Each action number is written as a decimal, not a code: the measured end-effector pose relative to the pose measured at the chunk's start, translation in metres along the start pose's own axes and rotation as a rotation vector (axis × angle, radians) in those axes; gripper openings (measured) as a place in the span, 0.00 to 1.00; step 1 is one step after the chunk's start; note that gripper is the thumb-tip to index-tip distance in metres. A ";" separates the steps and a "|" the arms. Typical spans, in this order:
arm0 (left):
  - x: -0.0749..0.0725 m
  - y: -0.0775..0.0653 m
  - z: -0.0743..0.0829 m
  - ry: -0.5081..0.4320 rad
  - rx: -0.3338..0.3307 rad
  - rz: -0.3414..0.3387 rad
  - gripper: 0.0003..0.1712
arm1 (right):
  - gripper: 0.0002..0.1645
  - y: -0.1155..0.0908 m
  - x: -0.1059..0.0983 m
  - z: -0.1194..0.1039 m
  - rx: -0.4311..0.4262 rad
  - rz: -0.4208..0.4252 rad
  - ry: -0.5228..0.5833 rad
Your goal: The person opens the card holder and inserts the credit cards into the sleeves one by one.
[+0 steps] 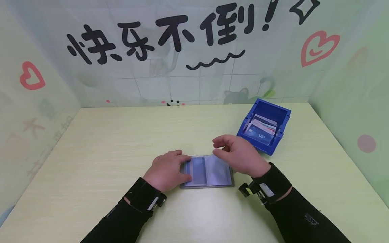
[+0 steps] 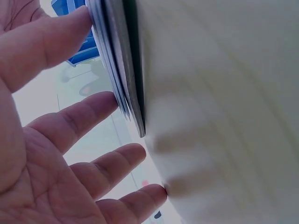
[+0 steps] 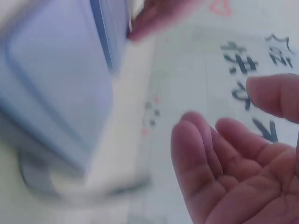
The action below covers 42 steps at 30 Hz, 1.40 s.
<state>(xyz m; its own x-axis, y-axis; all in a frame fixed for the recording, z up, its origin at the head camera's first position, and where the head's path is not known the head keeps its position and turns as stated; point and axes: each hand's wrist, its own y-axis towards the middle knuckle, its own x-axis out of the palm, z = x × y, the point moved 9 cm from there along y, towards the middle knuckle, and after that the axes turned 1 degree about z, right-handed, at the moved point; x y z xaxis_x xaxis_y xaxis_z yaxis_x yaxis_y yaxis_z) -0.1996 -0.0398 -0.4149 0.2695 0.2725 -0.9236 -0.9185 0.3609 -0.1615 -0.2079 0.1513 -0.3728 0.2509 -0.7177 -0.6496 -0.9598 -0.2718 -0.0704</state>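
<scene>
A small card holder with clear plastic sleeves lies opened out on the table. My left hand rests at its left side, thumb and forefinger touching the sleeves. From the left wrist view, the holder's edge shows several thin layers, and the other fingers are spread apart. Above the holder's upper right corner hovers my right hand, fingers loosely bent with nothing between them. In the right wrist view the sleeve pages look blurred beside that hand.
Behind my right hand stands a blue plastic box holding several cards, a blue VIP card in front. The pale wooden table is bordered by printed cloth walls at the back and both sides.
</scene>
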 end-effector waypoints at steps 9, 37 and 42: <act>-0.002 -0.002 0.001 -0.015 0.003 0.012 0.34 | 0.24 -0.004 -0.074 0.022 0.073 0.274 -0.141; -0.002 -0.003 0.000 0.000 0.034 0.018 0.34 | 0.19 0.056 -0.103 0.096 0.235 0.021 -0.847; -0.003 -0.003 0.000 0.000 0.036 0.021 0.34 | 0.19 0.056 -0.100 0.095 0.238 0.041 -0.881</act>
<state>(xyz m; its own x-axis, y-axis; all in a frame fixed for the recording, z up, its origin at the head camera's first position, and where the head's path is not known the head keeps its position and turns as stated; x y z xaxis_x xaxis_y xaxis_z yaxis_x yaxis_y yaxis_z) -0.1979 -0.0415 -0.4119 0.2505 0.2804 -0.9266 -0.9129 0.3871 -0.1296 -0.2983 0.2688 -0.3835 0.1230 0.0520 -0.9910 -0.9910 -0.0477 -0.1254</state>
